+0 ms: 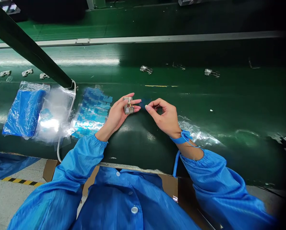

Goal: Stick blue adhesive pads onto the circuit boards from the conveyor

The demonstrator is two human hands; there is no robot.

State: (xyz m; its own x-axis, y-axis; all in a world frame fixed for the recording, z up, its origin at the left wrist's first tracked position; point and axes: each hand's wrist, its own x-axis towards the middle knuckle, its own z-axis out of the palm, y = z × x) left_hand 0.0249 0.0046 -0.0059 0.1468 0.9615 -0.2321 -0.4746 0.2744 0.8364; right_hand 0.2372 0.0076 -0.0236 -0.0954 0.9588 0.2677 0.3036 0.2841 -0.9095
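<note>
My left hand (119,111) holds a small circuit board (128,107) with silvery metal shields, its fingers stretched out to the right around it. Close by on the right, thumb and forefinger of my right hand (163,114) are pinched together. A dark blue, see-through piece of film (144,103) shows faintly at those fingertips, apart from the board. Beside my left wrist lies a sheet of blue film pieces (92,107), partly lifted off in strips. A blue wrist strap (182,137) with a coiled cord circles my right wrist.
Several similar boards lie along the green belt, among them one board (146,69) ahead and another (212,73) to the right. A bagged blue stack (25,110) and clear plastic (53,115) sit left. A dark slanted post (35,48) and white cable (72,102) cross there.
</note>
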